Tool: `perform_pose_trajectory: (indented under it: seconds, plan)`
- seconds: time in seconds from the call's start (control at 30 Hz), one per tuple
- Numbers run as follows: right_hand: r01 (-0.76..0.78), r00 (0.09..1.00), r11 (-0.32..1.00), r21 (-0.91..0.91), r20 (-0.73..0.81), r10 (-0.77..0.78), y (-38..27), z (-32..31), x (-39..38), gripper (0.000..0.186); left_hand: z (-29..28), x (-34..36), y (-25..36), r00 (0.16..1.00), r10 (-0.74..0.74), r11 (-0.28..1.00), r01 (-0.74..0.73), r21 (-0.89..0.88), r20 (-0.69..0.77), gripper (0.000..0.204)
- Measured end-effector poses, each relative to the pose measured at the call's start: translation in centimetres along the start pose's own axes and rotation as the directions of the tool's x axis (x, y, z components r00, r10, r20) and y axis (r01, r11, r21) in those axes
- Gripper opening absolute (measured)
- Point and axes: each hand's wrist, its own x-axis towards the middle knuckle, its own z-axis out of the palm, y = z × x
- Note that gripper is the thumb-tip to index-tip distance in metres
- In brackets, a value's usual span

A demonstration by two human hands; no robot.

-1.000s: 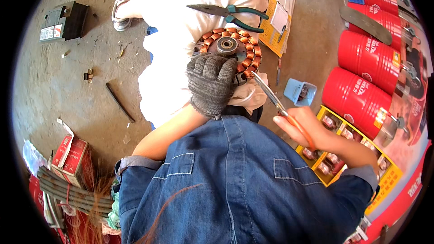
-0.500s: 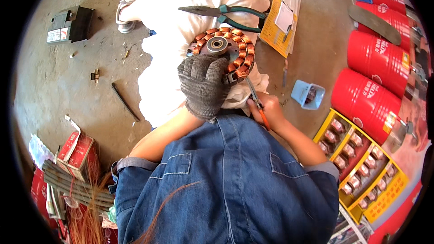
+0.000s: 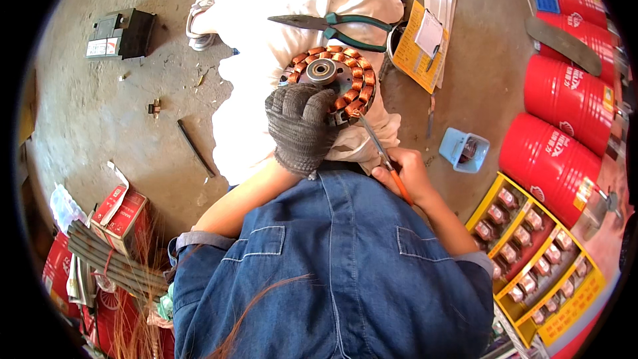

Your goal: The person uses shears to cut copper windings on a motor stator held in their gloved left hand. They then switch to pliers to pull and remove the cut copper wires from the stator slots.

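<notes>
My left hand (image 3: 300, 123), in a dark grey knitted glove, is closed on the near left edge of a round motor stator (image 3: 343, 82). Copper coils ring the stator, and a bearing sits at its centre. It rests on white cloth (image 3: 242, 113) over my lap. My bare right hand (image 3: 407, 171) is closed around a slim metal tool (image 3: 380, 149) with an orange handle; its exact kind is unclear. The tool's tip is at the coils on the stator's near right edge. Long-nose pliers (image 3: 330, 24) with green handles lie on the cloth beyond the stator.
At right, a light-blue plastic container (image 3: 463, 151) stands near red drums (image 3: 555, 163) and a yellow compartment rack (image 3: 531, 252). Yellow card and papers (image 3: 419, 46) lie at far right of my lap. A black battery (image 3: 121, 33), a black rod (image 3: 195, 149) and a red box (image 3: 121, 211) are left.
My right hand has drawn slightly back and to the right with the tool, whose tip stays by the coils. My left hand keeps its hold. The whole view has shifted slightly.
</notes>
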Motion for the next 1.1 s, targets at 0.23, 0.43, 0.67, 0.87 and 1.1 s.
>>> perform_pose_trajectory:
  seconds: [0.23, 0.43, 0.67, 0.87, 1.1]
  plan:
    - [-0.094, 0.995, 0.986, 0.135, 0.057, 0.087, -2.6, -1.9, -0.9, 0.067, 0.0, 0.3, 0.0, 1.000, -0.011, 1.000, 0.011, -0.003, 0.001, 0.049]
    - [-0.270, 0.917, 0.963, -0.012, 0.303, 0.261, -7.4, -6.7, -0.8, 0.065, -0.3, -0.2, -0.5, 0.998, 0.044, 0.998, -0.043, -0.035, 0.037, 0.051]
    - [-0.414, 0.785, 0.904, -0.105, 0.461, 0.413, -11.9, -10.0, 0.4, 0.060, 0.2, -0.9, -1.1, 0.997, 0.074, 0.997, -0.073, -0.038, 0.022, 0.052]
    - [-0.299, 0.868, 0.908, -0.294, 0.311, 0.387, -11.0, -7.9, -0.2, 0.055, -0.1, -0.4, -1.0, 0.999, 0.043, 0.996, -0.042, -0.082, 0.021, 0.050]
    - [-0.166, 0.986, 0.981, -0.096, 0.017, 0.168, -6.4, -2.0, -0.9, 0.039, 0.3, -0.2, -0.7, 0.999, -0.044, 0.996, 0.044, -0.076, 0.001, 0.046]
